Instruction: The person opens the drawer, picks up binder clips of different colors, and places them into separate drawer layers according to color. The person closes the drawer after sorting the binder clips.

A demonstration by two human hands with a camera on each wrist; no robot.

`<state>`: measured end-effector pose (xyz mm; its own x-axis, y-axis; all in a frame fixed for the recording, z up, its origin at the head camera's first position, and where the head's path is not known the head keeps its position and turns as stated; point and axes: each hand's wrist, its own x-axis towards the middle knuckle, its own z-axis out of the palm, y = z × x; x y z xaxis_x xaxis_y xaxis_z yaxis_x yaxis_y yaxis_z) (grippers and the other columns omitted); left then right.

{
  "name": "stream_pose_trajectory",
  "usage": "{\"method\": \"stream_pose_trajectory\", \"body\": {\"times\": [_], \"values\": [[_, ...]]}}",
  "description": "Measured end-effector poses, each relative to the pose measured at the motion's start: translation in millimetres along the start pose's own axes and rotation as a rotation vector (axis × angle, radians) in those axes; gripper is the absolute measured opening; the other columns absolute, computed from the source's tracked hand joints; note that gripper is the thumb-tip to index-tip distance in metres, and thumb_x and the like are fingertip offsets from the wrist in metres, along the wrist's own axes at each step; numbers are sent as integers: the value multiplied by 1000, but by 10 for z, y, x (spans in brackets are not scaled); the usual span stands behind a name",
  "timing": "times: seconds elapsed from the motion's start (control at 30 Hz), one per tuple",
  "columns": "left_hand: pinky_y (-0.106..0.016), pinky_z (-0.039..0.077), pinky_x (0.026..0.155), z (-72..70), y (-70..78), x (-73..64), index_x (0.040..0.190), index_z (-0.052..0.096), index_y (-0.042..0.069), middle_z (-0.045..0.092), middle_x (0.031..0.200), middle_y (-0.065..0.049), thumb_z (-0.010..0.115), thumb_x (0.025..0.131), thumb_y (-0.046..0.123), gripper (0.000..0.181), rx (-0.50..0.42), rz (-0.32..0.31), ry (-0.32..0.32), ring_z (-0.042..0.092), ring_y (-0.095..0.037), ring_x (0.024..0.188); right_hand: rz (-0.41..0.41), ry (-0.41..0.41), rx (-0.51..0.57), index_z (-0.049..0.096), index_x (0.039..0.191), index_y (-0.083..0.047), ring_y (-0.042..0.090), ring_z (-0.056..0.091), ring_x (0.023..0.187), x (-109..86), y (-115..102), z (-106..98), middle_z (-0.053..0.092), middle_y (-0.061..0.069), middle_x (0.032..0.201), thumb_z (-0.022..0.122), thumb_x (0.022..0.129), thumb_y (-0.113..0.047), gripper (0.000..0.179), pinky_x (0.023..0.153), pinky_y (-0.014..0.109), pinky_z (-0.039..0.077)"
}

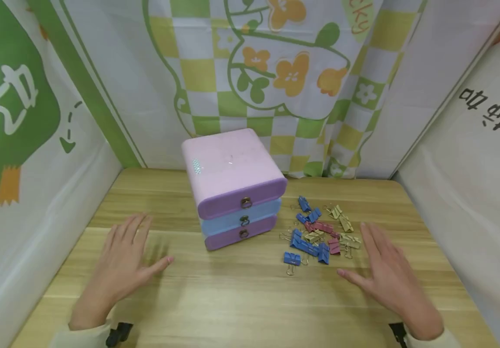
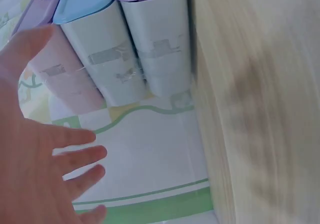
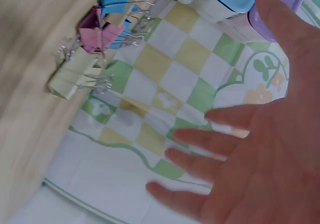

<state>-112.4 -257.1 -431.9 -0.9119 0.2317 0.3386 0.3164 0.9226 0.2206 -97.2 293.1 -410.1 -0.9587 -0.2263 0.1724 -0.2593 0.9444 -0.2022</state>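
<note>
My left hand (image 1: 121,258) is over the left side of the table with its fingers spread and nothing in it. On the other side my right hand (image 1: 387,270) is likewise spread, its fingertips just right of a pile of binder clips. The pile mixes blue clips (image 1: 308,247), red clips (image 1: 321,227) and yellow clips (image 1: 345,223). Between the hands, toward the back, stands a small drawer box (image 1: 232,169) with a pink top. Its purple and blue drawers, each with a small metal knob (image 1: 245,202), are all pushed in.
The wooden table (image 1: 232,299) ends at a patterned curtain (image 1: 267,96) behind the box. Printed cloth panels close in the left and right sides. One blue binder clip (image 1: 292,258) lies at the front of the pile.
</note>
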Motion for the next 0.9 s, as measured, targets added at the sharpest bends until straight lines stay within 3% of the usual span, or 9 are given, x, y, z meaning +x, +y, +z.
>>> {"method": "stream_pose_trajectory", "body": {"times": [0.2, 0.33, 0.4, 0.5, 0.63, 0.77, 0.9], "values": [[-76, 39, 112, -183, 16, 153, 157, 34, -11, 42, 153, -37, 67, 98, 46, 89, -144, 1, -8, 40, -56, 139, -86, 37, 39, 46, 156, 1, 53, 60, 130, 135, -105, -186, 57, 29, 150, 80, 88, -55, 94, 105, 71, 53], [-77, 40, 111, -322, 25, 268, 157, 33, -12, 39, 155, -37, 64, 101, 45, 85, -171, -13, -45, 38, -55, 141, -176, 100, 113, 70, 129, -1, 37, 76, 103, 284, -172, -254, 77, 19, 121, 84, 88, -42, 60, 88, 56, 66], [-78, 41, 110, -393, 36, 328, 158, 32, -11, 38, 156, -37, 62, 103, 45, 84, -186, -23, -62, 37, -55, 142, -220, 120, 139, 77, 117, -6, 24, 78, 91, 375, -205, -260, 81, 8, 108, 84, 88, -37, 43, 79, 46, 68], [-79, 39, 109, -514, 66, 435, 159, 31, -10, 36, 157, -36, 58, 105, 45, 82, -207, -30, -77, 34, -56, 143, -261, 111, 198, 79, 108, -13, 14, 77, 86, 518, -282, -257, 80, -3, 96, 81, 92, -34, 27, 78, 39, 69], [-79, 37, 110, -630, 105, 604, 159, 32, -9, 36, 157, -35, 60, 105, 40, 78, -239, 7, -31, 34, -55, 144, -270, 54, 305, 80, 107, -15, 6, 76, 82, 692, -421, -208, 79, -9, 91, 76, 97, -33, 22, 74, 31, 69], [-77, 37, 114, -701, 125, 771, 158, 36, -8, 39, 157, -33, 62, 104, 36, 74, -245, 68, 27, 36, -53, 144, -270, 44, 398, 79, 108, -9, 9, 78, 83, 868, -562, -111, 81, -2, 93, 77, 96, -32, 26, 74, 25, 68], [-76, 34, 119, -732, 115, 929, 160, 36, -3, 38, 161, -30, 61, 105, 38, 73, -244, 54, 7, 36, -52, 147, -286, 68, 447, 78, 114, -4, 13, 79, 85, 1023, -710, -23, 82, 4, 97, 78, 95, -32, 34, 76, 27, 69]]}}
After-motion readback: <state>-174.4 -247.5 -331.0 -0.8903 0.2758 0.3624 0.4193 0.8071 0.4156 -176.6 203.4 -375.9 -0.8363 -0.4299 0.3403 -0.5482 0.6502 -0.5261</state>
